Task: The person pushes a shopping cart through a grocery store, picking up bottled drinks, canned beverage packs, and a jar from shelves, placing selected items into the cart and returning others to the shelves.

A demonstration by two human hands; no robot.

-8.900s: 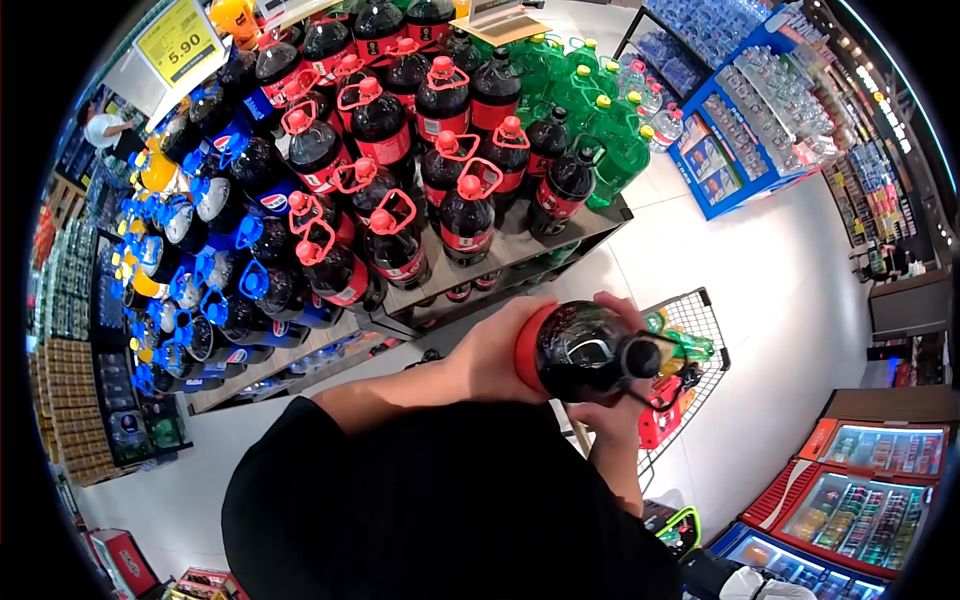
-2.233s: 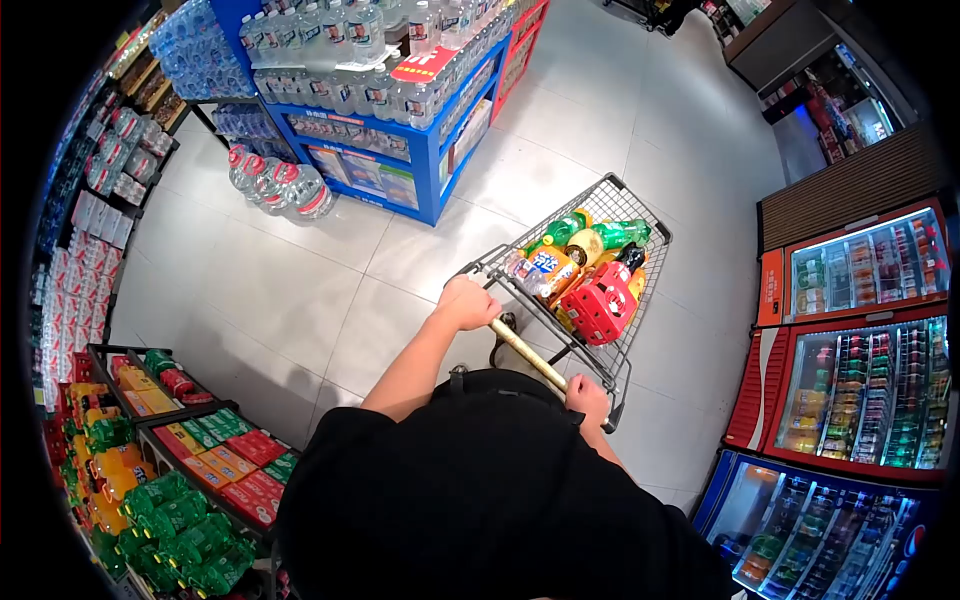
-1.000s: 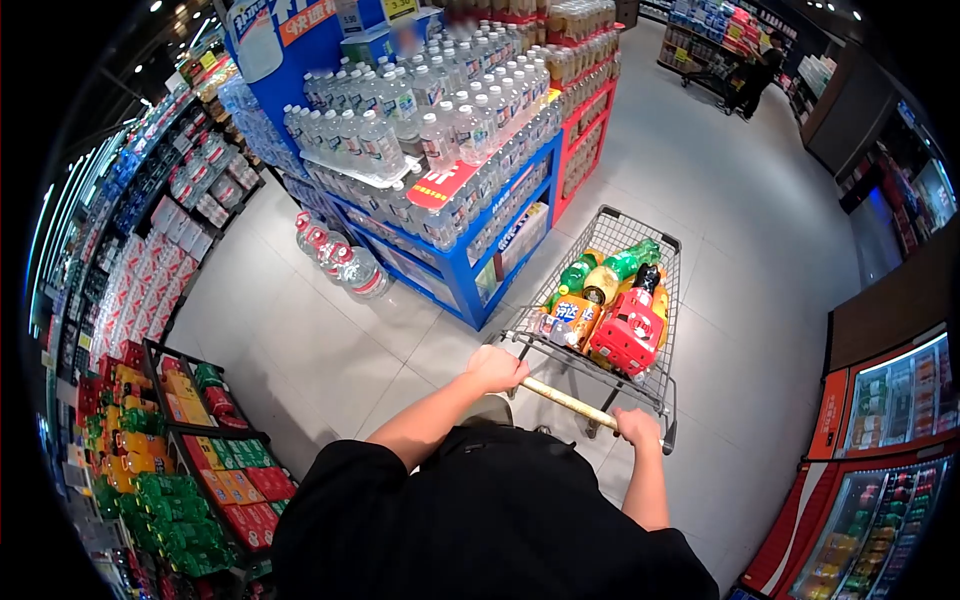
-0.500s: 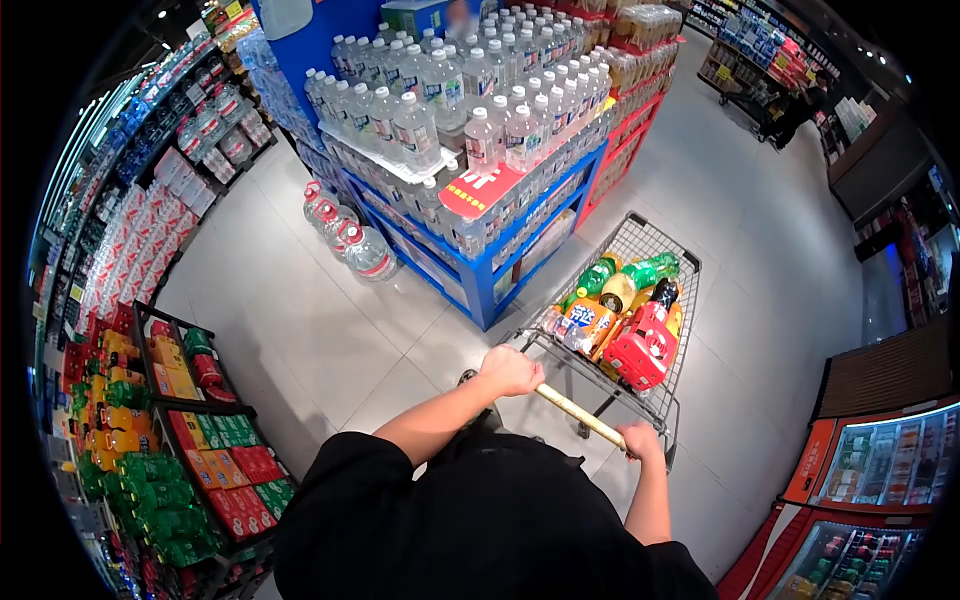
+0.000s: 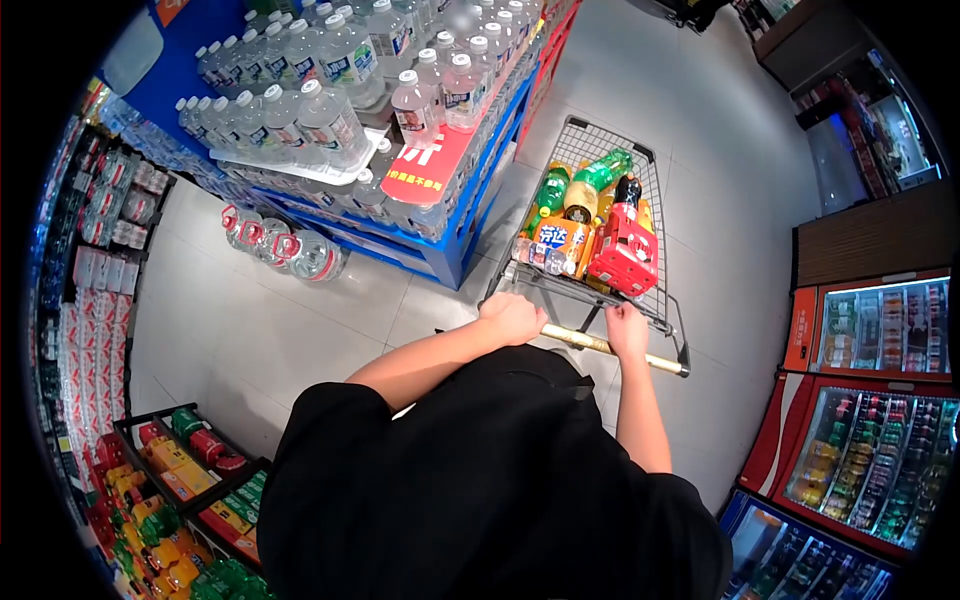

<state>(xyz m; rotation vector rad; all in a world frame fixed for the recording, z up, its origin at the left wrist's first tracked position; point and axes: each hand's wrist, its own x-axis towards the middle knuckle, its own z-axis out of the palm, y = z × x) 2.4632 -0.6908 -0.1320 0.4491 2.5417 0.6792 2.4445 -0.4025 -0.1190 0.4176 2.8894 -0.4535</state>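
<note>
My left hand [image 5: 513, 318] is wrapped round the left end of the cart's pale yellow handle [image 5: 580, 340]. My right hand [image 5: 627, 328] is closed just beyond the handle's middle, its wrist crossing over the bar. Whatever its fingers hold, if anything, is hidden. Ahead stands the wire shopping cart [image 5: 655, 180]. In its basket lie green bottles [image 5: 603, 170], a dark-capped bottle [image 5: 627, 190], an orange multipack [image 5: 562, 238], small clear bottles [image 5: 540, 256] and a red carton [image 5: 625, 256] near the handle side.
Left of the cart, a blue display stand [image 5: 450, 255] carries many water bottles [image 5: 330, 125]. Large red-handled water jugs [image 5: 310, 255] sit on the floor beside it. Drink coolers [image 5: 870, 460] line the right. A soft-drink rack [image 5: 190, 450] stands at lower left.
My right hand has left the handle's right end, moving inward and forward past the bar. My left hand keeps its grip. The view has turned, and the cart and display appear farther left.
</note>
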